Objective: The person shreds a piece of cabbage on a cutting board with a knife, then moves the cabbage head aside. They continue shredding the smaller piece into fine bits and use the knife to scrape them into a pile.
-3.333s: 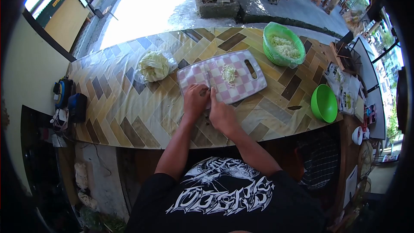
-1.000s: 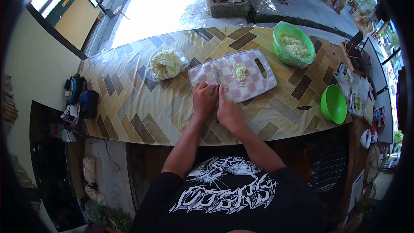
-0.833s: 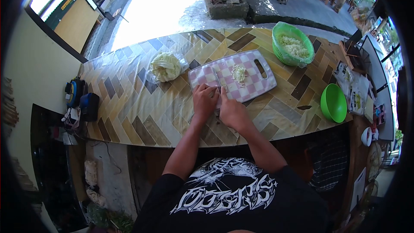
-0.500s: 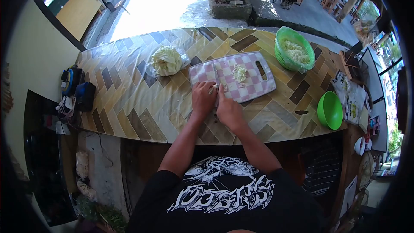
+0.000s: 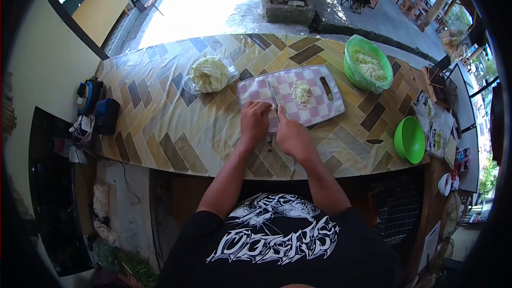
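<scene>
A pink-and-white checkered cutting board (image 5: 314,113) lies on the table. My right hand (image 5: 294,137) is closed around the handle of a knife (image 5: 273,94), whose blade points away from me over the board. My left hand (image 5: 255,121) rests at the board's near left edge, fingers bent together around a small pale piece, mostly hidden. Shredded cabbage (image 5: 300,92) lies in a small heap right of the blade. Beyond the board, to the left, a cabbage (image 5: 208,74) sits on clear plastic. A green basket (image 5: 352,70) lined with plastic holds more shreds at the back right.
The table (image 5: 154,128) has a wood-pattern cover. A green bowl (image 5: 409,140) stands tilted at its right edge, near plastic packages (image 5: 436,122). Dark blue and black objects (image 5: 106,116) stand at the left end. A tree planter (image 5: 288,10) is beyond the table.
My right hand and the knife have shifted slightly right, and the gap to my left hand is a little wider. The whole view has also moved slightly.
</scene>
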The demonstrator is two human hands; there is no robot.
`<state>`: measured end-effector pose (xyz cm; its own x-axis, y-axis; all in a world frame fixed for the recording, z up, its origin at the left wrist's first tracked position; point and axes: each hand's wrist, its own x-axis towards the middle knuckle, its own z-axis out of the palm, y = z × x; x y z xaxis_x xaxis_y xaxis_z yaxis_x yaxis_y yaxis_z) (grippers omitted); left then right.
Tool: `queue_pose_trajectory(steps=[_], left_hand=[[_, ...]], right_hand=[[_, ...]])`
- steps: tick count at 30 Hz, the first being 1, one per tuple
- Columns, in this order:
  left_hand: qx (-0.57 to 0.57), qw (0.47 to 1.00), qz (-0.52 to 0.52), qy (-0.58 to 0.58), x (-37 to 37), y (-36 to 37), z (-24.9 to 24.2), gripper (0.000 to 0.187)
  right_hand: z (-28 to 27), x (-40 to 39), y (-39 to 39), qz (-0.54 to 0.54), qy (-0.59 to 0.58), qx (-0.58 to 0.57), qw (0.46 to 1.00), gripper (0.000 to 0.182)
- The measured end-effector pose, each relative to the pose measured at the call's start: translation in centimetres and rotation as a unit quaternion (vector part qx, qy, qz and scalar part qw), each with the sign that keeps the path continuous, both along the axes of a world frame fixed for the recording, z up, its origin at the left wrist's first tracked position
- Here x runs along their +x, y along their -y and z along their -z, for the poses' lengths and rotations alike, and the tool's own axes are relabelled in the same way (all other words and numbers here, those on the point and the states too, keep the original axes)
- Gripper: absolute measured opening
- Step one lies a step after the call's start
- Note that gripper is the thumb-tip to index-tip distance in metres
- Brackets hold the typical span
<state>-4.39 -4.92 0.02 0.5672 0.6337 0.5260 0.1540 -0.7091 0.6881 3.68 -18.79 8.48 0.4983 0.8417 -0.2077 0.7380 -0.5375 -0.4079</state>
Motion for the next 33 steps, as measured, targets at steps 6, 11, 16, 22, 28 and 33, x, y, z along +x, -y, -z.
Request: queue_pose_trajectory(steps=[6, 11, 16, 22, 28, 33], left_hand=[[-0.014, 1.000, 0.026, -0.008, 0.0, -0.3, -0.2, 0.007], [-0.013, 0.999, 0.030, -0.005, 0.0, -0.3, -0.1, 0.007], [0.000, 0.998, 0.058, -0.040, -0.1, -0.9, -0.3, 0.006], [0.037, 0.998, 0.043, -0.028, 0.0, -0.8, -0.8, 0.006], [0.030, 0.996, 0.062, -0.049, -0.1, -1.2, -0.4, 0.006], [0.028, 0.996, 0.068, -0.045, 0.1, -1.1, -0.7, 0.006]], right_hand=[[-0.3, -1.1, 0.0, 0.001, 0.020, -0.046, 0.999, 0.077], [1.4, -0.5, -1.0, 0.016, 0.017, -0.014, 1.000, 0.078], [0.0, -0.5, 0.3, -0.001, 0.020, -0.041, 0.999, 0.079], [1.8, -1.8, -0.7, 0.042, -0.010, -0.031, 0.999, 0.077], [0.7, -0.6, 0.1, 0.032, -0.019, -0.010, 0.999, 0.076], [2.0, -1.6, 0.1, 0.061, -0.018, 0.002, 0.998, 0.073]])
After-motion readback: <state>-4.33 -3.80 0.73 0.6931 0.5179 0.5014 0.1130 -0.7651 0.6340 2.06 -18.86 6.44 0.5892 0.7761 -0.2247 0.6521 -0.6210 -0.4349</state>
